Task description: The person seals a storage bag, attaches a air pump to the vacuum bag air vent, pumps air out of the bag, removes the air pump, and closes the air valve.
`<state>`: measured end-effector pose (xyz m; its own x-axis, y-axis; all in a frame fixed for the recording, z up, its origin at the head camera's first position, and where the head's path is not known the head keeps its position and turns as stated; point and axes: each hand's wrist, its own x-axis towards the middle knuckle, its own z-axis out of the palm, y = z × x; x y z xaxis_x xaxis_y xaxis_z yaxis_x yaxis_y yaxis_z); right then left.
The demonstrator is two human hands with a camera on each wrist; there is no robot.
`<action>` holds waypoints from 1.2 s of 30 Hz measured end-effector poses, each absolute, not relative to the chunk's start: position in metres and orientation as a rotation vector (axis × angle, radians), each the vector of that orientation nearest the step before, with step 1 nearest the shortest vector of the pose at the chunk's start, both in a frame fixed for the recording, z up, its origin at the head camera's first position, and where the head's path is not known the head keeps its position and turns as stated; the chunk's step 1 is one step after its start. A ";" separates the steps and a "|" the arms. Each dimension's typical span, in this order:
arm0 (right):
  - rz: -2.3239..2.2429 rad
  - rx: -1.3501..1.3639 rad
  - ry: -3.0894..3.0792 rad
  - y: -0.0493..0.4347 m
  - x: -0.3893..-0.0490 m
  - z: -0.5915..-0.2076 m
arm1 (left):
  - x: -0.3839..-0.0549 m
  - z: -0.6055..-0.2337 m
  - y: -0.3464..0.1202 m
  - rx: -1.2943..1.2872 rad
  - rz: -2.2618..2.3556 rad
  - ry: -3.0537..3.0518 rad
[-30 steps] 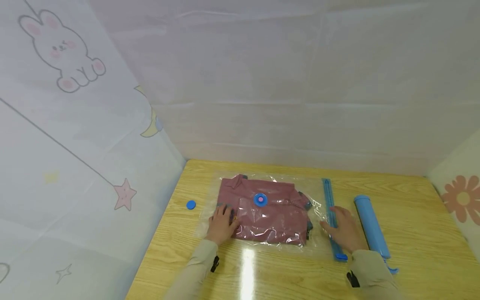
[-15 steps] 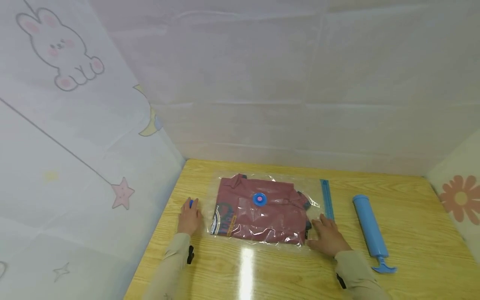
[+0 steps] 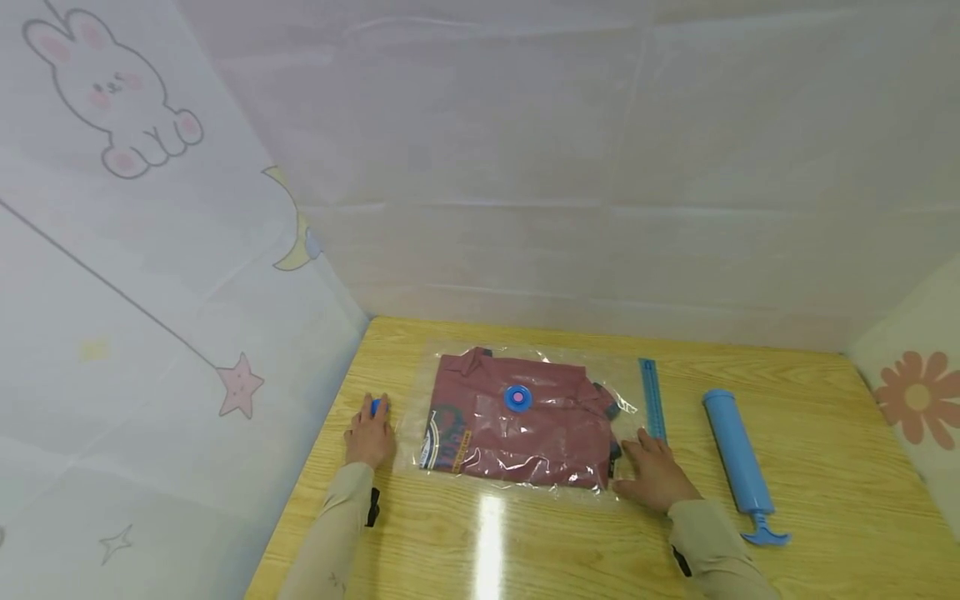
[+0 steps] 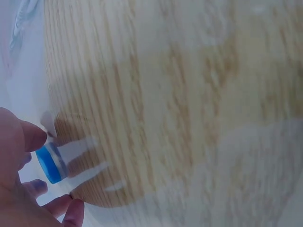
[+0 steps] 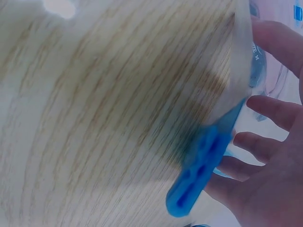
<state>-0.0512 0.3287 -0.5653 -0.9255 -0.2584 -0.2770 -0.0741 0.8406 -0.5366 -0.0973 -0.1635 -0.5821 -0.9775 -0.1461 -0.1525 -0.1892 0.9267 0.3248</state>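
Observation:
A clear plastic vacuum storage bag (image 3: 628, 400) lies flat on the wooden table with a folded maroon shirt (image 3: 540, 446) inside. Its round blue valve (image 3: 517, 398) with a pink centre faces up. Left of the bag, my left hand (image 3: 369, 435) pinches a small blue round cap (image 4: 51, 163) between thumb and fingers, low over the tabletop. My right hand (image 3: 654, 473) rests at the bag's near right corner, fingers spread and lightly bent. Beneath it runs the blue zip strip (image 3: 652, 400), its near part hidden; the blue slider (image 5: 196, 170) shows by the fingers in the right wrist view.
A blue hand pump (image 3: 738, 450) with a T-shaped handle (image 3: 765, 533) lies to the right of the bag. Printed white sheets (image 3: 480, 208) rise along the table's back and sides. A bright light streak reflects off the tabletop (image 3: 435, 542) in front of the bag.
My left hand has left the bag, moved left to the cap and taken hold of it, shifting it slightly left. My right hand moved left and nearer along the zip strip, then stayed.

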 end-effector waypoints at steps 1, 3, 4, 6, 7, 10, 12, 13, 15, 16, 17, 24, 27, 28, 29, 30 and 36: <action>-0.757 -0.251 2.681 0.329 -0.051 -0.565 | -0.097 -0.582 -0.163 -0.258 0.514 2.957; -0.750 -0.251 2.687 0.329 -0.051 -0.566 | -0.097 -0.582 -0.163 -0.255 0.506 2.953; -0.748 -0.252 2.690 0.329 -0.052 -0.566 | -0.097 -0.582 -0.162 -0.255 0.503 2.952; -0.742 -0.256 2.693 0.330 -0.052 -0.567 | -0.098 -0.583 -0.162 -0.255 0.495 2.953; -0.736 -0.256 2.694 0.330 -0.052 -0.567 | -0.098 -0.583 -0.162 -0.258 0.493 2.952; -0.734 -0.244 2.689 0.331 -0.052 -0.567 | -0.098 -0.583 -0.161 -0.274 0.505 2.952; -0.733 -0.237 2.684 0.331 -0.052 -0.567 | -0.097 -0.582 -0.160 -0.287 0.512 2.965; -0.735 -0.236 2.682 0.331 -0.052 -0.567 | -0.097 -0.581 -0.160 -0.295 0.515 2.976; -0.748 -0.234 2.679 0.331 -0.051 -0.568 | -0.096 -0.579 -0.160 -0.302 0.526 3.017; -0.748 -0.236 2.680 0.331 -0.051 -0.568 | -0.095 -0.578 -0.160 -0.303 0.529 3.040; -0.748 -0.239 2.681 0.331 -0.051 -0.569 | -0.094 -0.578 -0.160 -0.303 0.526 3.062; -0.772 -0.235 2.670 0.331 -0.051 -0.569 | -0.092 -0.576 -0.159 -0.301 0.545 3.101; -0.772 -0.230 2.663 0.330 -0.051 -0.567 | -0.093 -0.575 -0.156 -0.308 0.562 3.091; -0.774 -0.227 2.662 0.330 -0.051 -0.567 | -0.094 -0.574 -0.153 -0.308 0.574 3.091; -0.774 -0.223 2.659 0.330 -0.051 -0.566 | -0.095 -0.572 -0.150 -0.302 0.586 3.099; -0.776 -0.218 2.657 0.330 -0.051 -0.566 | -0.097 -0.571 -0.147 -0.290 0.607 3.112; -0.780 -0.218 2.667 0.329 -0.049 -0.565 | -0.110 -0.558 -0.114 -0.137 0.753 3.207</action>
